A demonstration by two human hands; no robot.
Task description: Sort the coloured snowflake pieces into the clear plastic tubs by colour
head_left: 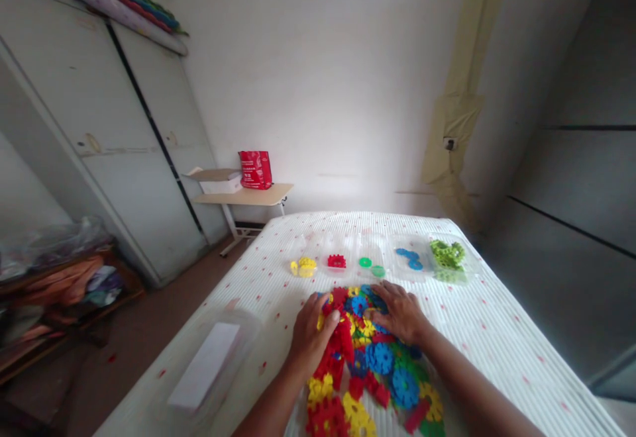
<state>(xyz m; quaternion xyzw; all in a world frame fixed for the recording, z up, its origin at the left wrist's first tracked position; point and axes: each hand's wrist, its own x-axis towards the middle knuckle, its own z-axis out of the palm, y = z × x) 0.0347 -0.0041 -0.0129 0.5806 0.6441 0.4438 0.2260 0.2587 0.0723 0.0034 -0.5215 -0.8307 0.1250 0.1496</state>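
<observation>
A heap of plastic interlocking toy pieces (358, 361) in red, yellow, blue and green lies on the cloth-covered table (278, 291) in front of me. My left hand (314, 328) rests at the heap's left side, thumb apart from the fingers, by red pieces. My right hand (397, 311) lies over the far right part with its fingers spread, touching blue and yellow pieces. Neither hand shows a piece gripped, though some fingertips are hidden among the pieces. Blue flower-shaped discs (405, 384) and a red square piece (328, 417) lie nearer to me.
Beyond the heap, clear containers hold yellow pieces (307, 265), a red piece (336, 261), green discs (366, 262), blue discs (410, 258) and light-green pieces (447, 255). A white rectangular object (206, 364) lies in a clear container at left. A red bag (256, 171) stands on a side table (273, 194).
</observation>
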